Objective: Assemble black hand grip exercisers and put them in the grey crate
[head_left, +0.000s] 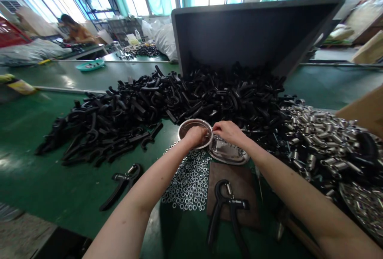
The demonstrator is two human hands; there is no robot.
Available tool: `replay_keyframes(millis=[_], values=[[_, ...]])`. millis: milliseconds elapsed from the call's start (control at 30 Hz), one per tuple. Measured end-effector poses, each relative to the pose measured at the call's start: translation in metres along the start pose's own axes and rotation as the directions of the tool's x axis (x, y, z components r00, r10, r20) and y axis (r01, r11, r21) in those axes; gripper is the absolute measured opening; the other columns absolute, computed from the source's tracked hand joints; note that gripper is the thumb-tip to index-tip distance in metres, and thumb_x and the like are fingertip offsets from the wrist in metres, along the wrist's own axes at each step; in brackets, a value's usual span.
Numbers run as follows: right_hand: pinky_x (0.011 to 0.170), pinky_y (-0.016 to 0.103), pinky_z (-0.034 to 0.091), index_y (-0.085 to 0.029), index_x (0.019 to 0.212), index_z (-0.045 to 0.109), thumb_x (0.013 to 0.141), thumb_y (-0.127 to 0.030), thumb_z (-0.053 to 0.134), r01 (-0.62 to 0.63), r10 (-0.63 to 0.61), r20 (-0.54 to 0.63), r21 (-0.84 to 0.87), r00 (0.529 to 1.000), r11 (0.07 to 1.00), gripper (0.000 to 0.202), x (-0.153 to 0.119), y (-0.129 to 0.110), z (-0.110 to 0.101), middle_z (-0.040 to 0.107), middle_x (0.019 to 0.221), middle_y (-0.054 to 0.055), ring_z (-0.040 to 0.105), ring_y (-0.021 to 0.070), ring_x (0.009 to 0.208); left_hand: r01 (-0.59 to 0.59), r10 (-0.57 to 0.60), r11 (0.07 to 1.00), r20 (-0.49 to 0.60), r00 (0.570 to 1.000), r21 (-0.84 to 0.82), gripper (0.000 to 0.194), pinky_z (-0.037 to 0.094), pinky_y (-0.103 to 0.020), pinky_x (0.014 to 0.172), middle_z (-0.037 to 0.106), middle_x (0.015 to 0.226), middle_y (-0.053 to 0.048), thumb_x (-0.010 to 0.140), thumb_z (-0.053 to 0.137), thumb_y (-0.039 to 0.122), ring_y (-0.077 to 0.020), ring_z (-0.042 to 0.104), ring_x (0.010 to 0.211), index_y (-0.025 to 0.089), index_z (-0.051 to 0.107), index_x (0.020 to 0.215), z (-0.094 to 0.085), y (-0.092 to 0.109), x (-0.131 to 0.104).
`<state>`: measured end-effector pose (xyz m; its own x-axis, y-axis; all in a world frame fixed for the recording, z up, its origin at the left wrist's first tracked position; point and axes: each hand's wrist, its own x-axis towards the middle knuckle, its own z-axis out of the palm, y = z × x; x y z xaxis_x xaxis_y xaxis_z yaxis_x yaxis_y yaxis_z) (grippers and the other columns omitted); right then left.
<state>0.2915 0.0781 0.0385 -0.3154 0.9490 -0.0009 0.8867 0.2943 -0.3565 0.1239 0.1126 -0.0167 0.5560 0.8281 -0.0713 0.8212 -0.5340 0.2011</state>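
Note:
My left hand [196,134] reaches into a round metal bowl [181,133], its fingers curled and pointing down; what they pinch is hidden. At the bowl's right edge, my right hand [229,130] is closed, with thumb and fingers on the rim. Beneath it lies an oval metal tray [229,153] with small parts along its far side. Loose metal nuts [188,183] spread in front of the bowl. A black hand grip strengthener [224,203] with a spring rests on a brown board [249,189]. Another hand grip strengthener [124,183] lies left of my left forearm.
A big heap of black plastic handles [134,107] spills from a tipped grey bin [254,31]. Metal springs [323,135] are piled at the right, near a tray of small metal pins [365,203]. A hammer [299,235] lies under my right forearm. Another person [77,33] sits far left.

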Motion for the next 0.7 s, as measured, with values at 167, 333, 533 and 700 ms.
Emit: replay_keyframes(millis=[167, 333, 533, 700], values=[[0.072, 0.023, 0.041, -0.024, 0.092, 0.07, 0.081, -0.025, 0.053, 0.005, -0.005, -0.005, -0.009, 1.0, 1.0, 0.02, 0.008, -0.008, 0.0, 0.071, 0.091, 0.002, 0.063, 0.0168, 0.087, 0.059, -0.067, 0.994, -0.095, 0.993, -0.087, 0.029, 0.046, -0.028, 0.082, 0.069, 0.094, -0.007, 0.072, 0.059, 0.013, -0.0212, 0.063, 0.091, 0.019, 0.067, 0.1, -0.018, -0.005, -0.003], [0.073, 0.024, 0.042, -0.025, 0.091, 0.071, 0.08, -0.024, 0.055, 0.057, -0.055, 0.079, -0.012, 0.995, 0.998, 0.019, 0.027, -0.038, 0.024, 0.071, 0.095, 0.001, 0.063, 0.0178, 0.09, 0.182, -0.248, 0.948, -0.247, 0.937, -0.262, 0.027, 0.049, -0.024, 0.075, 0.069, 0.094, -0.007, 0.083, 0.048, 0.021, -0.0155, 0.064, 0.083, 0.015, 0.065, 0.103, -0.06, -0.031, -0.039], [0.076, 0.029, 0.046, -0.019, 0.092, 0.069, 0.077, -0.025, 0.065, 0.057, -0.045, 0.228, -0.048, 0.973, 0.997, 0.016, 0.044, -0.072, 0.061, 0.069, 0.096, 0.007, 0.063, 0.021, 0.091, 0.085, -0.474, 0.589, -0.259, 0.842, -0.804, 0.029, 0.051, -0.024, 0.06, 0.066, 0.075, -0.003, 0.075, 0.06, 0.039, -0.0142, 0.061, 0.067, 0.014, 0.066, 0.089, -0.058, -0.038, -0.104], [0.081, 0.039, 0.05, -0.015, 0.109, 0.058, 0.087, -0.033, 0.056, 0.009, 0.005, 0.275, -0.049, 0.961, 0.999, 0.028, 0.046, -0.076, 0.069, 0.06, 0.109, 0.007, 0.06, 0.019, 0.095, 0.168, -0.531, 0.506, -0.152, 0.834, -0.846, 0.032, 0.048, -0.025, 0.059, 0.063, 0.068, 0.0, 0.074, 0.062, 0.044, -0.013, 0.058, 0.062, 0.015, 0.066, 0.086, -0.037, -0.023, -0.145]])
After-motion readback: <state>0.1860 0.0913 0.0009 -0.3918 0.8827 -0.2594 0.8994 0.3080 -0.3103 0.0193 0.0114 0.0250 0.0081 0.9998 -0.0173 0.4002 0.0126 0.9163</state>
